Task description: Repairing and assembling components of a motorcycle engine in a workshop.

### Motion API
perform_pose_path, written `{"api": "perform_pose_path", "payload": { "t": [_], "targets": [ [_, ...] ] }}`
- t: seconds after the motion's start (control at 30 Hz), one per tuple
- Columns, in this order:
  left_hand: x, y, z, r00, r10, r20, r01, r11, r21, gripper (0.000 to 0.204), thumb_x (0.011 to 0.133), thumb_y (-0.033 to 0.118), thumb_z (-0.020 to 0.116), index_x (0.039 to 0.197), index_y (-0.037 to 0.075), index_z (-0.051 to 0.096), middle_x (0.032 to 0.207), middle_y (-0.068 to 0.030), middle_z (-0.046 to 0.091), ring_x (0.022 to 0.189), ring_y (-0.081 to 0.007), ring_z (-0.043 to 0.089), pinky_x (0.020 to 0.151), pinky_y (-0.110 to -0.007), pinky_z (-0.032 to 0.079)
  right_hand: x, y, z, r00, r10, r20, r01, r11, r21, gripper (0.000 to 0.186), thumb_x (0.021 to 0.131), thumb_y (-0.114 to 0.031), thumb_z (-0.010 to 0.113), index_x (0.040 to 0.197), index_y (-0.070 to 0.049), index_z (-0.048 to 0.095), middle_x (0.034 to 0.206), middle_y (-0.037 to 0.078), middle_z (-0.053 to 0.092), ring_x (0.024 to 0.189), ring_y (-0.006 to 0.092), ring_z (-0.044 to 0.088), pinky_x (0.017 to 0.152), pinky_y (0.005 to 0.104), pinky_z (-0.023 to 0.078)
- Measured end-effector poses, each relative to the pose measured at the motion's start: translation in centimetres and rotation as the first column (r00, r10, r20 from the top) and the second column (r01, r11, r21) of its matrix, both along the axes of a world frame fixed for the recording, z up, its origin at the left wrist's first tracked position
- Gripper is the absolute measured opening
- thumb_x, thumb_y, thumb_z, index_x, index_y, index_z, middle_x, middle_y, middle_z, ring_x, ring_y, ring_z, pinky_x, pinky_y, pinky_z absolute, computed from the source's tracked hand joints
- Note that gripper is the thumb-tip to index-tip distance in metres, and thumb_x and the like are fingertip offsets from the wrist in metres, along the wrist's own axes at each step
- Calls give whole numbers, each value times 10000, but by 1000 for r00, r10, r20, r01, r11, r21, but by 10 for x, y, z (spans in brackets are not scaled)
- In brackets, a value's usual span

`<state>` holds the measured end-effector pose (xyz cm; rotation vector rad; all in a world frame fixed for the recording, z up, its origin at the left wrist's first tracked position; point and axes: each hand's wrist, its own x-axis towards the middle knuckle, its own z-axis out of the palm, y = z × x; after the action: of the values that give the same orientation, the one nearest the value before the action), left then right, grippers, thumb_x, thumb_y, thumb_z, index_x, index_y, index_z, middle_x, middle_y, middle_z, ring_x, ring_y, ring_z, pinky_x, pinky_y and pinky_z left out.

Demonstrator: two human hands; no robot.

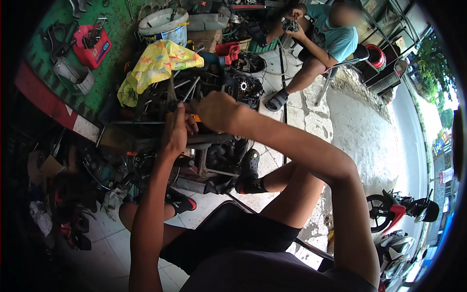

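My left hand [177,132] is closed over the cluttered workbench, thumb up and fingers curled in. What it grips is mostly hidden. Beside it, slightly higher and to the right, my right hand [219,113] makes a fist, a little blurred, and hides whatever is in it. A small orange piece [196,118] shows in the gap between the two hands; its kind cannot be made out. Just beyond them, a silver metal rod [191,89] slants among dark, greasy metal parts. A yellow patterned cloth [158,65] is draped over the bench's far left.
A white bucket [164,30] stands behind the cloth. On the green surface at left are a red container [91,46] and metal parts. Another person [335,41] sits at far right, holding a small metal part. Parts and bags clutter the left floor; a motorcycle [396,214] stands right.
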<state>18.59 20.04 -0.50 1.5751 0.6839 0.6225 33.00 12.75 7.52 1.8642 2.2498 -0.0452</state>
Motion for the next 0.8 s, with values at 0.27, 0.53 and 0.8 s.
{"api": "perform_pose_path", "payload": {
  "t": [0.27,0.53,0.8],
  "targets": [
    [2,-9,11,922,328,206,-324,944,-56,551,1052,474,229,1007,37,561,744,-50,568,612,-137,561,515,-265,447,-54,-10,-16,952,-282,120,264,953,150,349,862,-251,639,1156,-70,593,929,118,699,818,291,654,432,453,545],
    [1,-3,3,940,266,215,-291,952,94,532,1059,436,231,1042,32,575,767,-56,582,668,-143,591,520,-255,490,-82,-32,-31,865,-448,-225,502,766,402,425,854,-168,592,1239,-5,514,1040,213,616,926,340,621,733,374,527],
    [-3,-4,5,954,207,215,-206,978,-27,539,1060,433,221,1044,33,582,718,-49,552,653,-137,573,521,-258,480,-73,-58,-38,646,-252,-720,670,639,378,383,834,-136,603,1137,93,554,953,253,636,946,406,613,798,436,521]
  ]
}}
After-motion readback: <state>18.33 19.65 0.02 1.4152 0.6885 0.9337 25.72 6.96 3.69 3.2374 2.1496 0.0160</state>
